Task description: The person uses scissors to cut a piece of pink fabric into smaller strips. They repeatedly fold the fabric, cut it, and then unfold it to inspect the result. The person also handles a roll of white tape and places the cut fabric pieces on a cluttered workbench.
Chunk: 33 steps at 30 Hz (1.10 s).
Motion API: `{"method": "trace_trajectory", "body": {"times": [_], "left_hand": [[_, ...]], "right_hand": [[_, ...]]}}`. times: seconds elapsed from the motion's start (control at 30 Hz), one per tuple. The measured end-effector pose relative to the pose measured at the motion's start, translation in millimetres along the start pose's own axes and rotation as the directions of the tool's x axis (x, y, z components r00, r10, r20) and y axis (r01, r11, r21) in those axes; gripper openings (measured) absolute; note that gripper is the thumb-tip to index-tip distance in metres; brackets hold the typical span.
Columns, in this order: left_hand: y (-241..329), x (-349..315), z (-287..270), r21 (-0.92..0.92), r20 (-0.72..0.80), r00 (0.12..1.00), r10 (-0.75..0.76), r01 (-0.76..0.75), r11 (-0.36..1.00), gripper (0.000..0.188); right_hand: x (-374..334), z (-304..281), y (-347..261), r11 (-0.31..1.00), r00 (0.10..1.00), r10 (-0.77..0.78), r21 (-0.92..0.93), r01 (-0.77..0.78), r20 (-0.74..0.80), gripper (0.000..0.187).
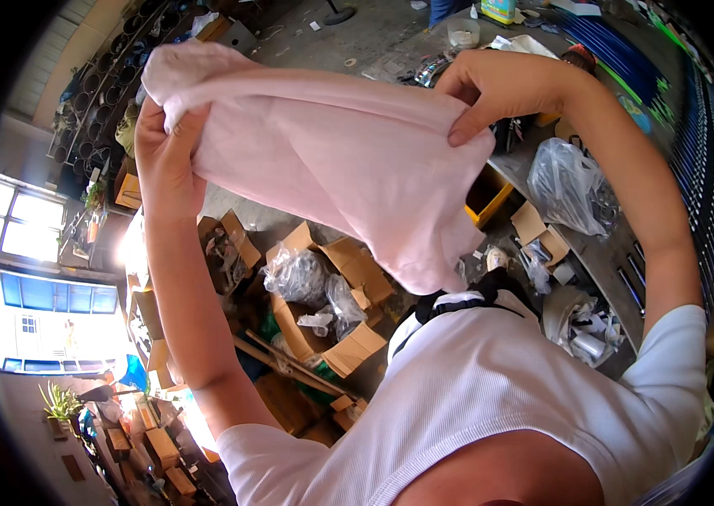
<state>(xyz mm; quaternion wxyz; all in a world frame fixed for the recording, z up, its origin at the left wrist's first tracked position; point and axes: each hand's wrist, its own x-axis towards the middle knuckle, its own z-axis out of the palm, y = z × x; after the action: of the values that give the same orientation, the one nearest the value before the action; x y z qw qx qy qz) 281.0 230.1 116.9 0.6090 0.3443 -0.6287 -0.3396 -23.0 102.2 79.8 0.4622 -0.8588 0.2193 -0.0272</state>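
Note:
A pale pink cloth [323,152] hangs stretched between my two raised hands, its lower right corner drooping toward my waist. My left hand [170,156] is closed on its left end, thumb in front, with a bunched fold standing above the fingers. At the upper right, my right hand [492,91] pinches the cloth's other end between thumb and fingers. One long fold runs along the top edge between the hands. Part of the floor and the bench edge is hidden behind the cloth.
Below the cloth stands an open cardboard box [357,337] holding clear plastic bags. On the right, a workbench [601,270] carries a clear plastic bag [568,185], with a yellow bin [492,198] beside it. Blue rods [618,55] lie at the far right. Tubes fill a rack [96,93] at left.

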Motion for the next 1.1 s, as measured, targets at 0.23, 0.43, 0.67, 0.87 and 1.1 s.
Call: {"method": "trace_trajectory", "body": {"times": [0.23,0.43,0.67,0.87,1.1], "left_hand": [[-6.7,-19.0,-3.2,0.211,0.123,0.962,-0.242,0.213,0.954,0.070],[-23.4,-24.9,-15.6,0.091,0.009,0.987,-0.160,0.159,0.983,0.050],[-24.0,-31.1,-15.0,0.054,-0.170,0.985,-0.036,0.045,0.997,0.017],[-15.9,-24.5,-15.7,0.493,-0.183,0.983,0.022,0.072,0.867,0.012],[-3.4,-12.3,-22.6,0.517,-0.200,0.979,0.038,0.072,0.853,0.017]], "right_hand": [[-31.3,-13.6,27.4,0.948,0.815,-0.152,0.152,0.281,-0.559,0.010],[-39.6,-11.8,12.7,0.949,0.700,-0.201,0.039,0.311,-0.685,0.005],[-64.8,-31.5,37.3,0.961,0.654,-0.264,-0.135,0.241,-0.709,0.016],[-83.8,-51.7,41.1,0.966,0.629,-0.231,-0.252,0.057,-0.742,0.021],[-86.7,-42.9,-15.2,0.942,0.298,-0.176,-0.248,-0.227,-0.938,0.015]]}}
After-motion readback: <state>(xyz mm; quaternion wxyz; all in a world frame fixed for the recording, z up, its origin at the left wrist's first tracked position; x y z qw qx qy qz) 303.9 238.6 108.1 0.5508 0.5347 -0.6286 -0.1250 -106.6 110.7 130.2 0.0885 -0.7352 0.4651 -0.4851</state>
